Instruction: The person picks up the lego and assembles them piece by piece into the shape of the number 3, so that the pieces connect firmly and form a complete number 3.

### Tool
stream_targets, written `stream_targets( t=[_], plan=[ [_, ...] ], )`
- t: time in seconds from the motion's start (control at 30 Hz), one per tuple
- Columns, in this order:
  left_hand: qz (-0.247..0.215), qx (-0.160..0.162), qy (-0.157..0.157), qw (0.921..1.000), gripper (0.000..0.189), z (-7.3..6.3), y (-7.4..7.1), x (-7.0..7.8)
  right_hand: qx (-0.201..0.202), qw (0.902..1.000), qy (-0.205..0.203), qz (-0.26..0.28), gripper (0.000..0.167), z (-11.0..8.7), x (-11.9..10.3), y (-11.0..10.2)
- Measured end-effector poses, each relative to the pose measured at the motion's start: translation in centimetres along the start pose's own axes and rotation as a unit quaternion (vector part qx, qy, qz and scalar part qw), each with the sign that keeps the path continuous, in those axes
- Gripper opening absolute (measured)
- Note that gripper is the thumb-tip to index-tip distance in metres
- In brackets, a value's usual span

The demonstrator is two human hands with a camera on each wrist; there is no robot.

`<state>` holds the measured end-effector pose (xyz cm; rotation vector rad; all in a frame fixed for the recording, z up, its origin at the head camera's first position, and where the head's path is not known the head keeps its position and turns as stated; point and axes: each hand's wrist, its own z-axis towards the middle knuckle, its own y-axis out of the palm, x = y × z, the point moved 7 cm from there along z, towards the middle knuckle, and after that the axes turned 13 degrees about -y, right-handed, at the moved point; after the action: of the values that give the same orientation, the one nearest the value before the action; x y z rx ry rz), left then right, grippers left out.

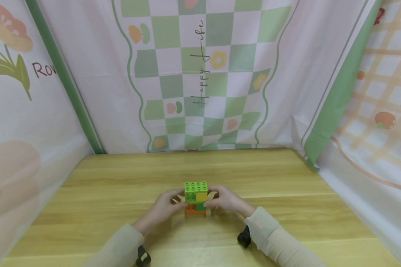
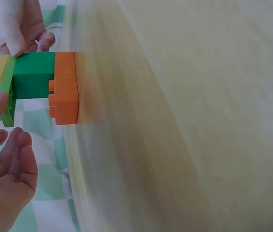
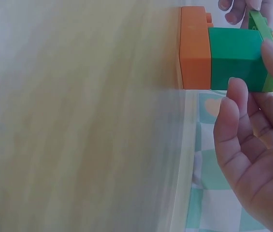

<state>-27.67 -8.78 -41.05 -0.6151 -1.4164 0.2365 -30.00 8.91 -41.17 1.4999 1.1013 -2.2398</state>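
Note:
A small stack of toy building bricks stands upright on the table between both hands. Its base is an orange brick (image 2: 66,89), with a dark green brick (image 3: 235,58) on one end. Above lies a thin light green plate (image 2: 8,106). Higher up is a yellow brick (image 1: 202,197), and a studded light green brick (image 1: 195,187) tops the stack. My left hand (image 1: 165,205) holds the left side, thumb at the thin plate. From the right, my right hand (image 1: 226,200) grips the stack with its thumb by the plate and its fingers partly hidden behind.
The wooden table (image 1: 103,200) stretches around the stack. A printed curtain (image 1: 207,85) hangs behind the far edge, with more patterned cloth at both sides. Black devices (image 1: 244,237) are strapped at both wrists, near the beige sleeves (image 1: 270,233).

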Motion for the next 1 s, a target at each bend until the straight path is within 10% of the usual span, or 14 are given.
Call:
stream_targets(
  t=[1.0],
  plan=[
    [0.007,-0.005,-0.035,0.9994,0.042,0.12,-0.42,0.20,0.008,0.9998,0.015,-0.003,0.037,0.24,0.10,-0.36]
  ],
)
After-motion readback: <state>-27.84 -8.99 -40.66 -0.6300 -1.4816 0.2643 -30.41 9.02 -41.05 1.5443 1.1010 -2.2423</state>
